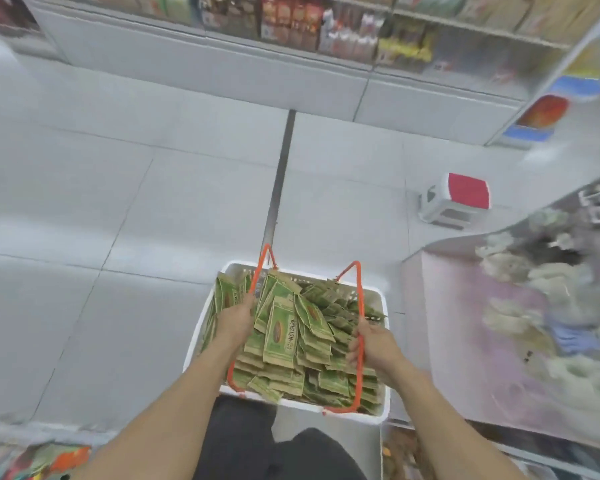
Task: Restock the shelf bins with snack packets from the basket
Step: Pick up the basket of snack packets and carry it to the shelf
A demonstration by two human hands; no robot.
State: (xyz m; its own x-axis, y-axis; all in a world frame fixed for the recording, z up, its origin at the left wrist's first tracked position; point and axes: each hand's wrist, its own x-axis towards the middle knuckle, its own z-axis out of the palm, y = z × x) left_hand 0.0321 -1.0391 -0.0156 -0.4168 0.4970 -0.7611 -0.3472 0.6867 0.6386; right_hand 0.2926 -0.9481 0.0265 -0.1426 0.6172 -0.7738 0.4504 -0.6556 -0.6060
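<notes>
Both hands' grip — basket [207,320] handles

Both bare arms reach forward and down, left hand [235,318] and right hand [374,344] with fingers curled.

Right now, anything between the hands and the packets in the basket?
Nothing visible. The left hand and right hand each grip an orange handle directly above the green packets, which lie heaped and uncovered in the white basket. The handles are the only thing crossing the pile.
</notes>
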